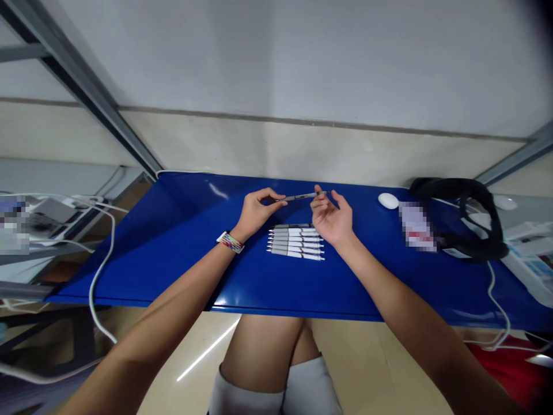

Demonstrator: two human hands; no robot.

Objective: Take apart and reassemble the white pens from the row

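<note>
A slim grey pen is held level above the blue table, stretched between both hands. My left hand pinches its left end between thumb and fingertips; a colourful woven band circles that wrist. At the pen's right end, my right hand has its palm turned up, with the fingers curled around the pen and the thumb near its tip. Just below the hands lies a row of several white-and-grey pens, side by side, their pointed silver tips to the left. My right hand partly covers the upper ones.
The blue table meets a wall at the back. On the right are a white computer mouse, a blurred packet, a black strap-like headset and a white box. White cables hang past the left edge.
</note>
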